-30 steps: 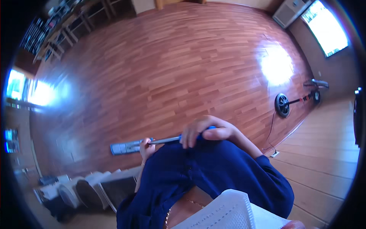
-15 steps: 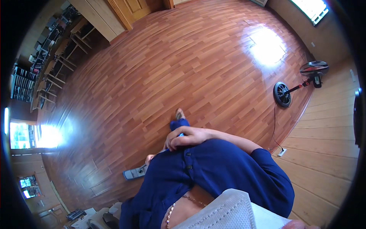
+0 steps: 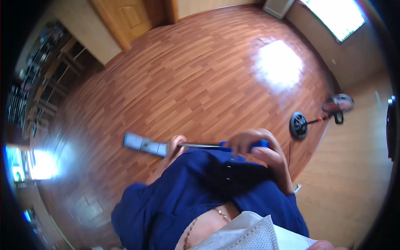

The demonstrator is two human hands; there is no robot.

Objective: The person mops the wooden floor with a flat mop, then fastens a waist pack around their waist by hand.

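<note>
I hold a flat mop across my front. Its grey metal pole (image 3: 200, 145) runs from a blue grip at the right down to a flat grey-blue mop head (image 3: 143, 144) lying on the reddish wooden floor (image 3: 200, 71) to my left. My left hand (image 3: 174, 144) is closed around the pole close to the head. My right hand (image 3: 246, 141) is wrapped around the blue grip at the pole's upper end. My dark blue top hides the lower forearms.
A standing fan (image 3: 316, 121) with a round black base stands at the right, a cord trailing from it. Wooden doors (image 3: 125, 21) are at the back, shelves (image 3: 37, 79) along the left wall. A bright window (image 3: 339, 16) glares on the floor.
The view has swung so the mop head, which was low at my left half a second ago, now lies higher and farther out; the pole is level again and both hands show on it.
</note>
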